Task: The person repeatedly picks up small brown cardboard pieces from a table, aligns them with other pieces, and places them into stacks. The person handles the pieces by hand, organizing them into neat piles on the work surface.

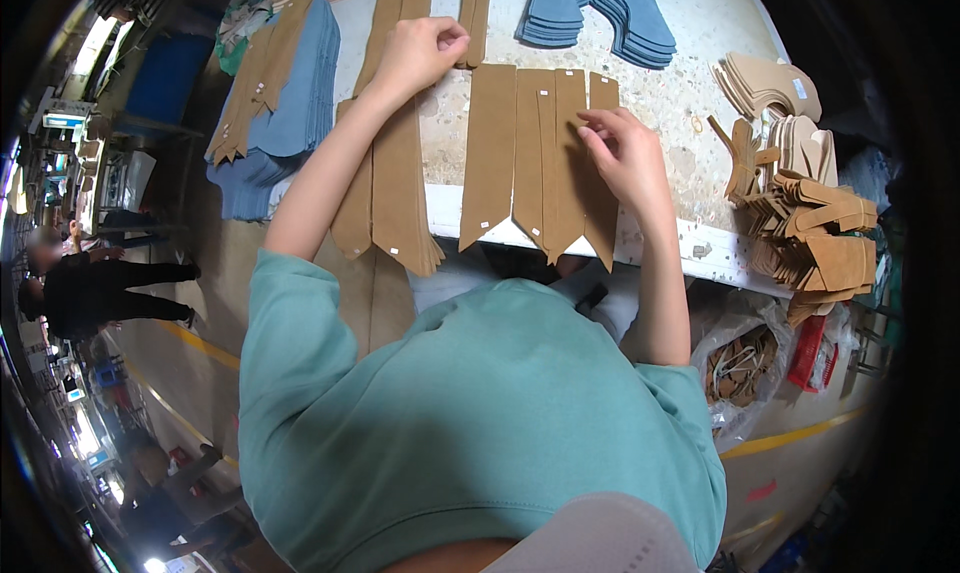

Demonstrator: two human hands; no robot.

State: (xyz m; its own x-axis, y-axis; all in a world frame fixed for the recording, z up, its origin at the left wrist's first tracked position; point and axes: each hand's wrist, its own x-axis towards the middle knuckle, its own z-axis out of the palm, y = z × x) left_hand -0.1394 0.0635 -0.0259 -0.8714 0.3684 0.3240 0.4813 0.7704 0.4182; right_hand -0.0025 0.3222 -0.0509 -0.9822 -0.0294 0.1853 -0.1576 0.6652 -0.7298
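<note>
I see brown panels point(488, 153) on the bench point(690, 163) — right hand point(630, 158) over them, grip released; left hand point(425, 55) curled, grip unclear to me.

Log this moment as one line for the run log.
Left hand: curled beside narrow brown strips, hold unclear | Right hand: loosely open over brown panels | Blue pieces: stacked on white table

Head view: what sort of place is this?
Likely a factory workshop: cut brown pieces and stacked blue pieces lie on a stained worktable, with yellow floor lines nearby.
</note>
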